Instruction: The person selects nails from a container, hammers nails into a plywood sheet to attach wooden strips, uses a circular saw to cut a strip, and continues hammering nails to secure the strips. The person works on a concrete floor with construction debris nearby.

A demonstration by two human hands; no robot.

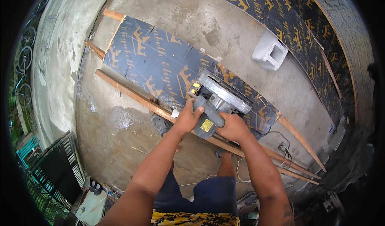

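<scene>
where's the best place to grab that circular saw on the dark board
By its grey rear handle, from the near side, as both hands do now. The circular saw sits flat on the dark plywood board with its handle toward the person; the left hand wraps the handle, the right hand steadies beside it. The guard side faces away.

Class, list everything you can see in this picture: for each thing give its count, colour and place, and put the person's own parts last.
circular saw: one, grey, on the near panel's right part
near panel: one, dark blue with gold pattern, lying across wooden battens
far panel: one, same pattern, top right
wooden battens: several, reddish brown, under the near panel
concrete block: one, pale grey, on the floor between the panels
bicycles: a few, far left
left hand: gripping the saw's handle
right hand: gripping the saw's rear
</scene>
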